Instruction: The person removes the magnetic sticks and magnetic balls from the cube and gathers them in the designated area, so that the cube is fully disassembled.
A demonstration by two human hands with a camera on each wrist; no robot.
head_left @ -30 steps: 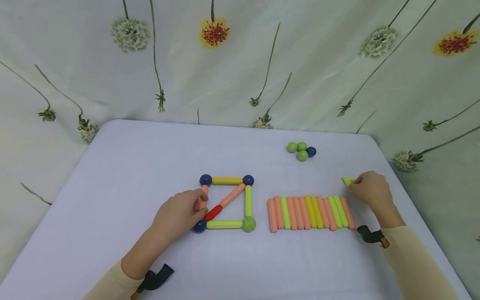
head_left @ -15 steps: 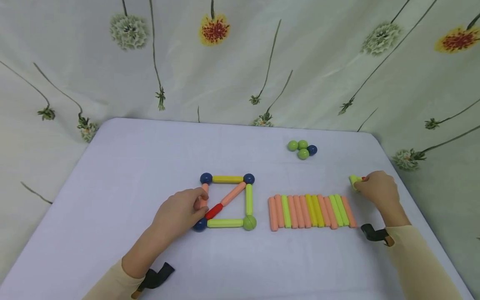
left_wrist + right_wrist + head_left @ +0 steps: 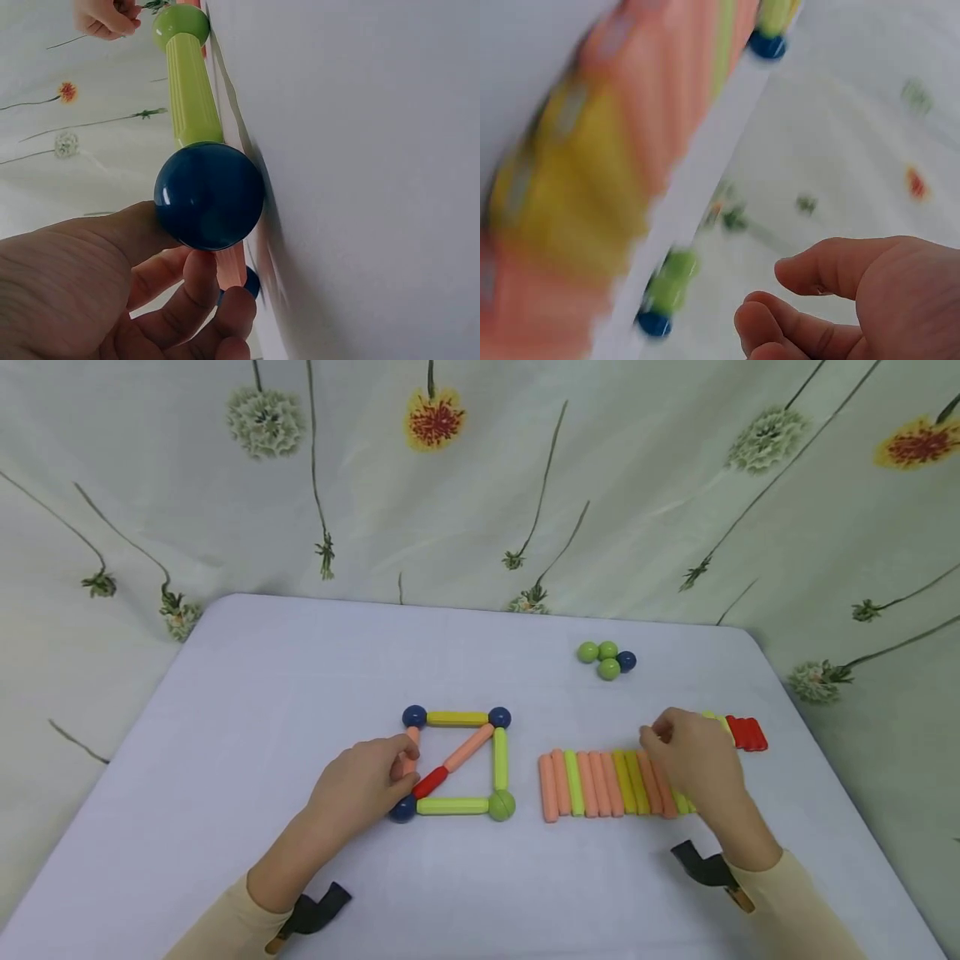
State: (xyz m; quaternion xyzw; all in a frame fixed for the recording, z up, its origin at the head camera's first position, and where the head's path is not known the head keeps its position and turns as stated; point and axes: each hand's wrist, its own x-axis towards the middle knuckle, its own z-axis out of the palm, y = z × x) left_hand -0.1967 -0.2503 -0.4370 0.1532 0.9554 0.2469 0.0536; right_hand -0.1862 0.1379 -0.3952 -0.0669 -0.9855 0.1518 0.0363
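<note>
A flat square of magnetic rods and balls lies on the table, with a yellow rod (image 3: 457, 719) along its far side. A short red rod (image 3: 431, 782) and a salmon rod (image 3: 469, 747) form its diagonal. My left hand (image 3: 358, 787) grips the left-side salmon rod (image 3: 232, 268), thumb and fingers close to the near-left blue ball (image 3: 210, 196). My right hand (image 3: 701, 760) hangs over the right end of a row of salmon, yellow and light green rods (image 3: 592, 785), hiding some. Its thumb and fingers are apart, with nothing between them.
Short red rods (image 3: 747, 734) lie beside light green ones at the right, partly behind the right hand. Several green balls (image 3: 609, 669) and a blue ball (image 3: 626, 661) are grouped toward the back. A flowered cloth (image 3: 450, 510) hangs behind the table.
My right hand has let go of the light green and red short rods at the right and moved left over the long row. The left hand stays at the square.
</note>
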